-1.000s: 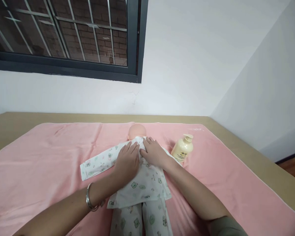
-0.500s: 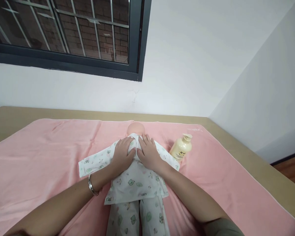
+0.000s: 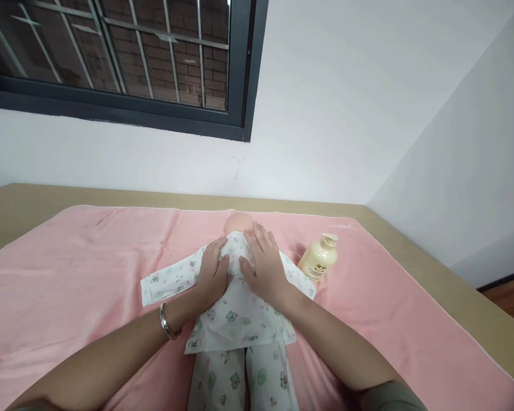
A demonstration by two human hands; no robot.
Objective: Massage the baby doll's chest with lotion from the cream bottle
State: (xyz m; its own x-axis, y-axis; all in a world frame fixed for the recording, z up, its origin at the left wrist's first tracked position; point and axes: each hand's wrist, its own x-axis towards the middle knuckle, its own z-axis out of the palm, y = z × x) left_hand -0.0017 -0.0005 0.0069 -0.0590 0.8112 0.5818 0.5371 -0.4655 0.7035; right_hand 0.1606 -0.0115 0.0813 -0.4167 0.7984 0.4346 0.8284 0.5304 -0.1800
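A baby doll (image 3: 239,221) lies on the pink cloth, its bald head toward the wall. It wears a white printed top (image 3: 235,319) and matching trousers (image 3: 225,379), with both sleeves stretched out sideways. My left hand (image 3: 213,271) rests on the upper left of the top, fingers extended and thumb apart. On the upper right, my right hand (image 3: 265,265) is spread, its fingertips reaching beside the doll's head. Neither hand grips anything. A cream pump bottle (image 3: 319,258) lies tilted near the doll's right-hand sleeve. My hands cover part of the top.
Under the doll a pink cloth (image 3: 89,257) is spread over a wooden surface (image 3: 325,208). A white wall (image 3: 317,114) stands behind it, with a dark-framed barred window (image 3: 235,125) at upper left. Another wall meets it at the right.
My hands have moved slightly apart on the doll's top. The right hand's fingers have lifted and shifted up toward the head. The view has shifted slightly.
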